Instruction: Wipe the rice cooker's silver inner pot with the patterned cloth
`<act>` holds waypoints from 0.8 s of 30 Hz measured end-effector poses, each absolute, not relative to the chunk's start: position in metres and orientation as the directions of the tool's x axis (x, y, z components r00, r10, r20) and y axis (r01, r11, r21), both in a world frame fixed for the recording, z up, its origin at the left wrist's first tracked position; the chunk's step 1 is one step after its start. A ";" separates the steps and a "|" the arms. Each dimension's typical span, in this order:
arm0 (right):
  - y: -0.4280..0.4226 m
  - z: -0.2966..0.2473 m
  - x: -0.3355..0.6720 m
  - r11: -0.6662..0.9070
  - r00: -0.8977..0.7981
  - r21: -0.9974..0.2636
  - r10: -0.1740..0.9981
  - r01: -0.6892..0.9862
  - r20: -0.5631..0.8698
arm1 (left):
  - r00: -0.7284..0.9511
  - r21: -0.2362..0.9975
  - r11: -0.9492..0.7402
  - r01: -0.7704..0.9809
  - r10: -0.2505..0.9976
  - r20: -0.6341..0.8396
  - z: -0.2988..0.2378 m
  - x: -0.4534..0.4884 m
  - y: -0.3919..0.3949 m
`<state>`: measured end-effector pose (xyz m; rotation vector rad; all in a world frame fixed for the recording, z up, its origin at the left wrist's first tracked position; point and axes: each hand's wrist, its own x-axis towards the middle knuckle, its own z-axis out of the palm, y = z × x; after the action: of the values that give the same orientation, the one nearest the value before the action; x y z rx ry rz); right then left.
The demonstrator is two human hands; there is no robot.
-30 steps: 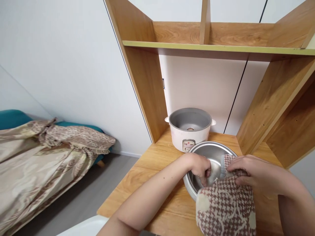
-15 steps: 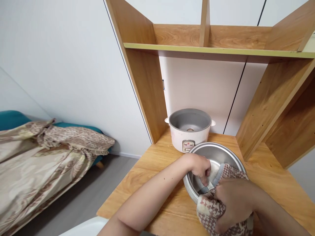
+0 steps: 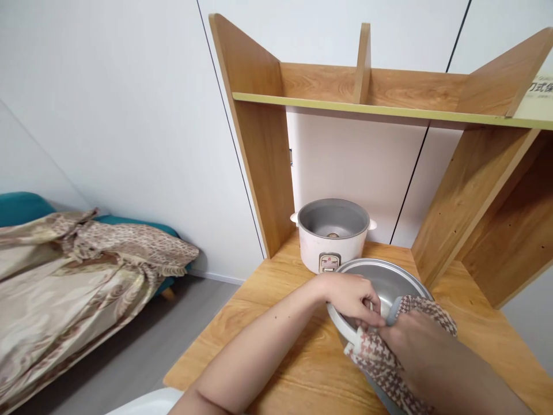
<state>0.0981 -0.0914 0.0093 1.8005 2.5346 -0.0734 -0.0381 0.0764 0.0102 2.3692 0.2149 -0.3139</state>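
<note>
Two hands on one metal pot [image 3: 391, 279], lower right of the frame | left hand [image 3: 352, 297] curled over the near rim, fingers pinching it | right hand [image 3: 417, 346] pressing a houndstooth cloth [image 3: 375, 354] against the pot's edge, fingers closed on it | white rice cooker [image 3: 332, 241] sits just behind, open, on the wooden desk [image 3: 268, 300]

Cloth [image 3: 380, 357] hides pot's near rim

Shiny metal pot [image 3: 391, 276], woven cloth [image 3: 380, 357] (houndstooth), matt grained wood table [image 3: 276, 300]
</note>
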 end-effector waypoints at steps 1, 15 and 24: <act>-0.093 0.013 0.104 0.302 -0.302 -0.017 0.953 0.953 -0.026 | 0.964 0.662 -0.713 0.230 0.077 -0.253 0.017 -0.041 0.074; -0.071 0.053 0.161 0.327 -0.143 -0.398 0.893 0.857 0.426 | 0.948 0.852 -0.506 0.133 0.316 0.040 0.030 -0.050 0.061; -0.104 0.008 0.196 -0.027 0.708 -0.741 0.319 0.671 0.630 | 0.814 0.873 -0.455 0.174 0.565 0.132 0.028 -0.042 0.049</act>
<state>0.1965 -0.1043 0.0084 3.8924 1.9585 0.8129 -0.0421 0.0485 0.0284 2.0258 0.5470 0.5069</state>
